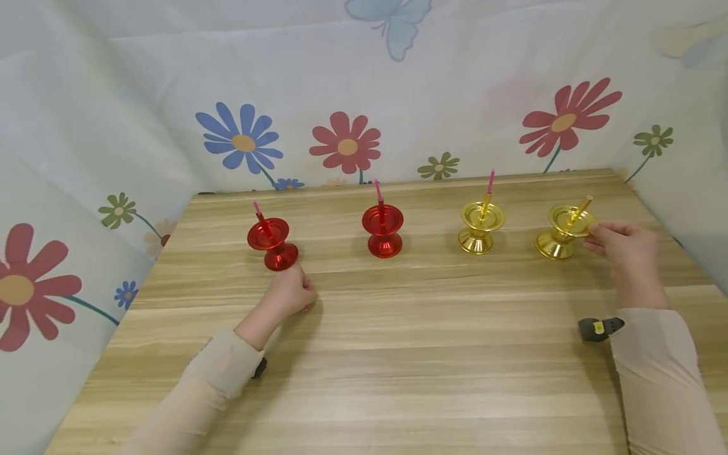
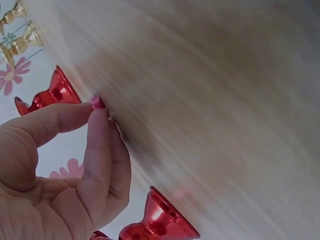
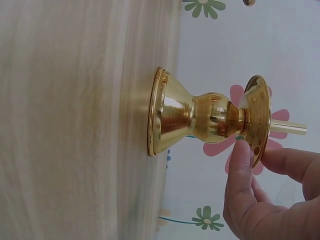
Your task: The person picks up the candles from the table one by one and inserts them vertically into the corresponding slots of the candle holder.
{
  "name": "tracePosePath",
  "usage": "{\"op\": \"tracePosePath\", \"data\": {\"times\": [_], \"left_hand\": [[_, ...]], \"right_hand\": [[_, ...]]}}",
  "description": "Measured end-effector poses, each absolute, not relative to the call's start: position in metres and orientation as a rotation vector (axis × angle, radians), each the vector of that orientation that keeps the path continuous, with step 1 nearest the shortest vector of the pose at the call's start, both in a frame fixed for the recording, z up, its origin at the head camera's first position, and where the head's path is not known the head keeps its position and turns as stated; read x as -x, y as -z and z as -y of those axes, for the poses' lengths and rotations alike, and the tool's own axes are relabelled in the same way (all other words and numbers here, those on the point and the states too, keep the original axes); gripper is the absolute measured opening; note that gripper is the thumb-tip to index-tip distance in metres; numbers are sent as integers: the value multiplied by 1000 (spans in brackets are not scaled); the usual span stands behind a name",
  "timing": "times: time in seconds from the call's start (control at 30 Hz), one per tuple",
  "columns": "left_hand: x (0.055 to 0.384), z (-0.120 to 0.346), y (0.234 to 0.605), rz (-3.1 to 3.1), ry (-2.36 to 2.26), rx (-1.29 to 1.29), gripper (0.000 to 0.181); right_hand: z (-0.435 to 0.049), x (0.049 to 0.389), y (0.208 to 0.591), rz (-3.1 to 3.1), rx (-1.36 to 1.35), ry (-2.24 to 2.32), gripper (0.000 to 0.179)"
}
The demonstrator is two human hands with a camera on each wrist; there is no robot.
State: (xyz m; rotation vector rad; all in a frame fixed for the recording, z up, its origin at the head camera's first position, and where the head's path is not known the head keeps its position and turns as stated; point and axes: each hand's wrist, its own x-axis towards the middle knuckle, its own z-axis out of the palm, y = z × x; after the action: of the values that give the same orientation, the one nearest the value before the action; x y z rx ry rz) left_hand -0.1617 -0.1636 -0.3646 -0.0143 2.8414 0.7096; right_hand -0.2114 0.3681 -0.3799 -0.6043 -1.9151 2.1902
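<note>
Between thumb and fingertips my left hand [image 1: 287, 291] pinches a small pink candle [image 2: 97, 102], low over the table in front of the leftmost red candle holder [image 1: 281, 256]. Most of that candle is hidden by the fingers. My right hand [image 1: 628, 246] grips the dish rim of the rightmost gold candle holder [image 3: 175, 112], whose base stands on the table. Its gold tube [image 3: 288, 127] shows a bare open end. Thin pink candles rise from the leftmost red holder, the second red candle holder [image 1: 385, 244] and the other gold candle holder [image 1: 476, 241].
The holders stand in a row across the far part of the wood-grain table [image 1: 432, 354]. Behind and beside it hangs a white cloth [image 1: 455, 95] printed with flowers. Dark wrist devices [image 1: 594, 329] sit at the sleeves.
</note>
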Motion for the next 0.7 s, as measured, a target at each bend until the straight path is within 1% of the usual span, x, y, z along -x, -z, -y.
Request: {"op": "tracePosePath", "data": {"times": [0.27, 0.33, 0.53, 0.7], "left_hand": [[163, 163, 366, -2826, -684, -16, 24], [163, 163, 366, -2827, -688, -19, 26], [165, 161, 369, -2858, -641, -25, 35], [167, 159, 372, -2912, -564, -81, 38]], "right_hand": [[-349, 196, 353, 1923, 617, -2257, 27], [-350, 197, 355, 1923, 610, -2251, 25], [-368, 210, 379, 1933, 620, -2181, 17], [-362, 207, 372, 1915, 602, -2215, 17]]}}
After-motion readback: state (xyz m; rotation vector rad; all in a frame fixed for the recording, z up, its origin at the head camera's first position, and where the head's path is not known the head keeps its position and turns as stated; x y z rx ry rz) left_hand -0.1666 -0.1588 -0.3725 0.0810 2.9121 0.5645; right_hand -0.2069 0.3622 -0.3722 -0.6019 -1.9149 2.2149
